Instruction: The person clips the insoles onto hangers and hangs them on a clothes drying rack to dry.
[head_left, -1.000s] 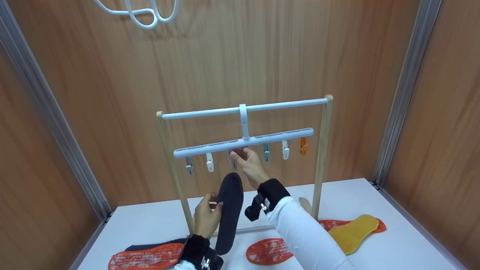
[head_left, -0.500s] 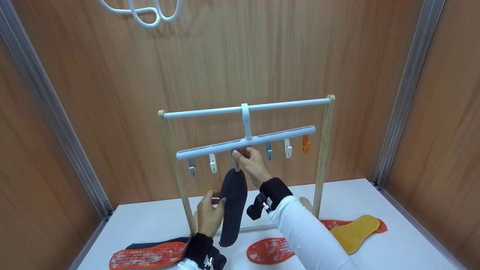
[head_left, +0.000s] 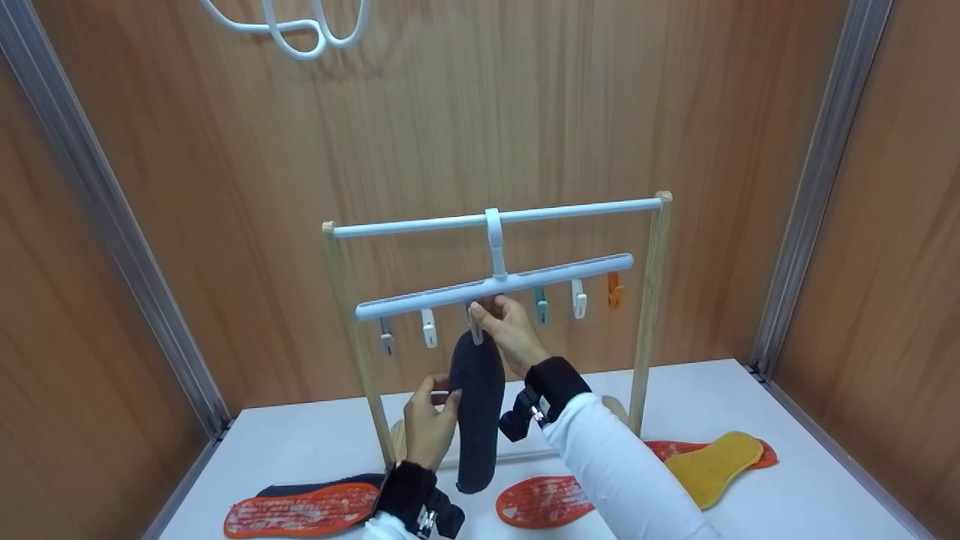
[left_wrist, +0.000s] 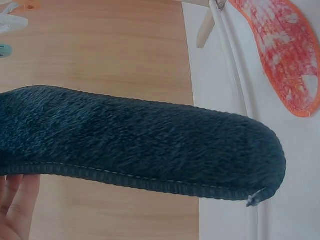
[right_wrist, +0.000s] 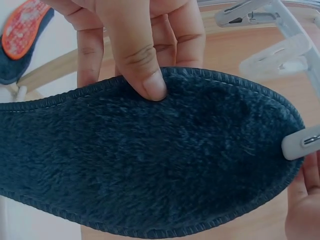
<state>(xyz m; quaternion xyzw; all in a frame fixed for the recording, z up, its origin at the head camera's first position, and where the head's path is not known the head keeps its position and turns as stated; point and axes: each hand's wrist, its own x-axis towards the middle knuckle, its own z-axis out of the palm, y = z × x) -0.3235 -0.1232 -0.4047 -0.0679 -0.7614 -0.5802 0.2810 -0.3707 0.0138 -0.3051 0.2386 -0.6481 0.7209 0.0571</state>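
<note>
Markings: a pale patch on the right wrist camera [head_left: 516, 421] is too small to read; the left red insole [head_left: 300, 511] bears a white pattern, too blurred to tell whether it includes writing.
Dark insole [head_left: 478, 412]: upright below the hanger [head_left: 420, 302], its upper end overlapped by the third clip [head_left: 476, 330] from the left.
Left hand [head_left: 431, 427]: pinching the dark insole's edge, thumb on the near face.
Right hand [head_left: 517, 337]: thumb and fingers pinching the third clip.
Other clips: grey [head_left: 387, 341] and white to the left; teal, white and orange [head_left: 615, 292] to the right.
Rack: the hanger hooks over its rail [head_left: 585, 208].
Table [head_left: 810, 495]: left red insole overlapping another dark one; yellow insole [head_left: 716, 466] across a red one.
In the way: right sleeve [head_left: 622, 465] hides part of the middle red insole [head_left: 540, 501].
</note>
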